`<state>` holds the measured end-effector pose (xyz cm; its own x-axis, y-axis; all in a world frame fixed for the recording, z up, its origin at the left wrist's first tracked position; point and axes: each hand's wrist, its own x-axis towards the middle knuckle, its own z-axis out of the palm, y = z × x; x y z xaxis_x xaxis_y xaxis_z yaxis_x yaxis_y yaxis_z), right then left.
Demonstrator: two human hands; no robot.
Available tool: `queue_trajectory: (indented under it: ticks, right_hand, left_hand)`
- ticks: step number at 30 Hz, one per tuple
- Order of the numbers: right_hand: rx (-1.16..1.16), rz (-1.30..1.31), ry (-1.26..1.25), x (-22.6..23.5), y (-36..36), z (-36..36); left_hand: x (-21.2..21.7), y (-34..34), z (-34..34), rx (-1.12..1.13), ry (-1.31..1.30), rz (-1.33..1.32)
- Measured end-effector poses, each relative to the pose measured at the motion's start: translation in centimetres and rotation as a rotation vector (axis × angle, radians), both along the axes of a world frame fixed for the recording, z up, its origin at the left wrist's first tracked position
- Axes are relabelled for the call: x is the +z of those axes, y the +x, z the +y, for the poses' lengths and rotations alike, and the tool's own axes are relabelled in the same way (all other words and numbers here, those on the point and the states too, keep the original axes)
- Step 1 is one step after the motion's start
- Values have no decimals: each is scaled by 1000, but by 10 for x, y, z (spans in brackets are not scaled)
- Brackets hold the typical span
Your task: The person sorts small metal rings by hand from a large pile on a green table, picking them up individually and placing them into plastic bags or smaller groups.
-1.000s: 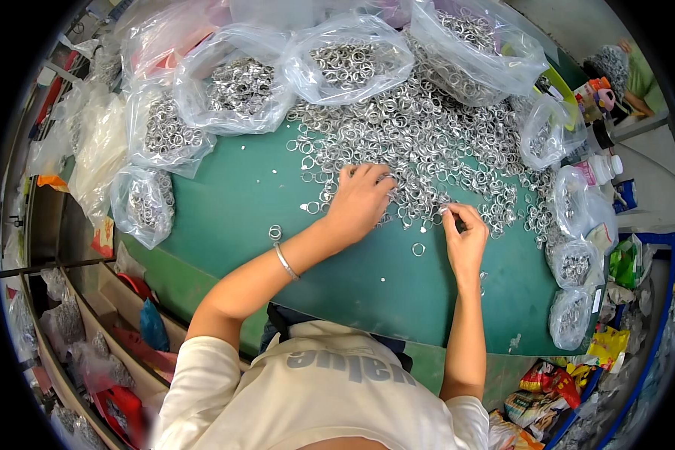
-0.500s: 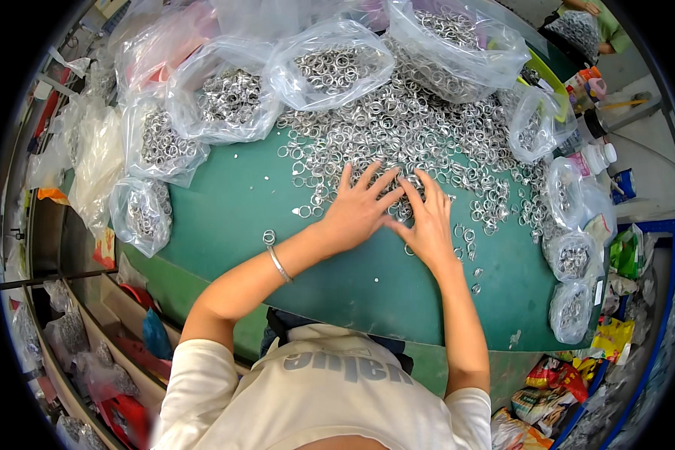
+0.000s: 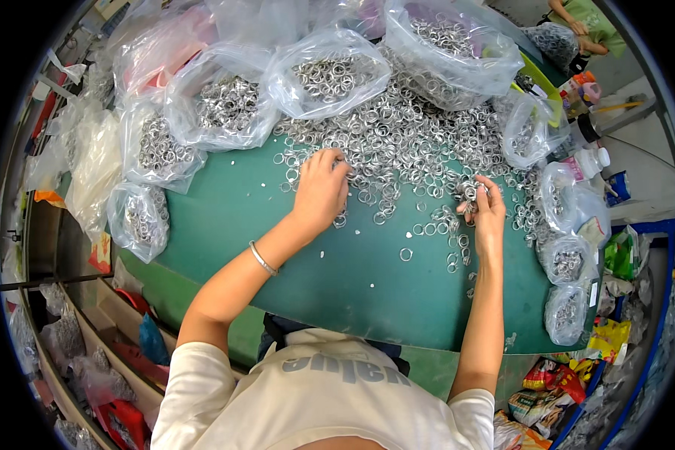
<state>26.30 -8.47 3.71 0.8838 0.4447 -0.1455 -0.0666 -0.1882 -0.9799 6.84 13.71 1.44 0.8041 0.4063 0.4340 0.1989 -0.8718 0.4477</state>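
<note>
A wide heap of silver metal rings [image 3: 397,142] spreads over the green table [image 3: 337,277]. At the heap's near left edge, my left hand [image 3: 321,189] is curled closed, with a few rings showing between thumb and fingers; its fingertips are partly hidden. My right hand [image 3: 489,217] is further right, its fingers closed round a small bunch of rings [image 3: 469,193] just above the table. Loose rings [image 3: 442,225] lie between the hands, some apart from the heap. A bangle [image 3: 262,259] circles my left wrist.
Clear plastic bags of rings line the table's far side, among them a large bag [image 3: 326,75] and a fuller one [image 3: 454,52]. Smaller bags [image 3: 566,311] stand along the right edge. A white bottle [image 3: 589,163] is beside them. Another person's hands [image 3: 585,37] show at the far right.
My hands, close together over the rings before, have moved apart: the left to the left, the right to the right. Both fingers' spread has closed, and rings are now in the right hand.
</note>
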Motion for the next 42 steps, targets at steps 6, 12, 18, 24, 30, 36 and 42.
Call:
queue_trajectory:
  ticks: [6,12,18,24,30,36,42]
  right_hand:
    - [2,-234,-18,-3,4,1]
    - [321,-817,-376,-8,-21,41]
    - [552,-852,-576,-19,-41,49]
    - [543,-900,-579,-9,-58,47]
    - [548,-838,-473,-32,-59,43]
    - [486,-982,-480,-27,-61,46]
    - [502,-967,-299,-35,-63,40]
  left_hand:
    - [1,18,9,-50,-163,-78]
    - [12,34,-33,-112,139,265]
    - [14,33,-29,-322,80,390]
    - [12,24,-29,-187,83,324]
    - [-1,20,-18,-453,-26,385]
    - [10,20,-22,-246,117,233]
    - [4,14,-20,-377,136,311]
